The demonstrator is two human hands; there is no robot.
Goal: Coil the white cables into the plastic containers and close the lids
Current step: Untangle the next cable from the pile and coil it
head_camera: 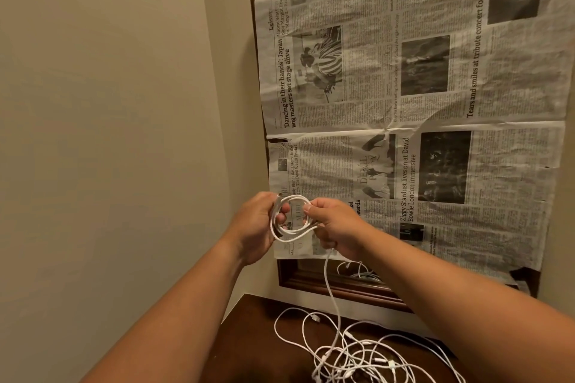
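Cable (292, 231), white, is wound into a small coil of a few turns. I hold it up between both hands, in front of the lower left corner of the newspaper (404, 102). My left grip (256, 224) is closed round the coil's left side, with fingers curled through the loop. A plug end sticks up by my thumb, too small to tell which kind. My right grip (337, 227) pinches the coil's right side, thumb and forefinger on the turns and the other fingers curled lower down. I cannot tell how many turns lie under my fingers.

From under my right palm the rest of the cable hangs down to the pile (357, 354) of loose white cables on the dark worktop (249, 336). That pile is a tangle in which I cannot separate one cable from another, and the bottom edge of the view cuts it off.

The newspaper hangs on the wall (109, 102) over a dark wooden frame (326, 284) and hides nearly all of it. Only the frame's left edge and a strip along the bottom show. In that strip some more white cable appears dimly, and I cannot tell whether it is a reflection. My forearms fill the lower corners and hide part of the worktop.
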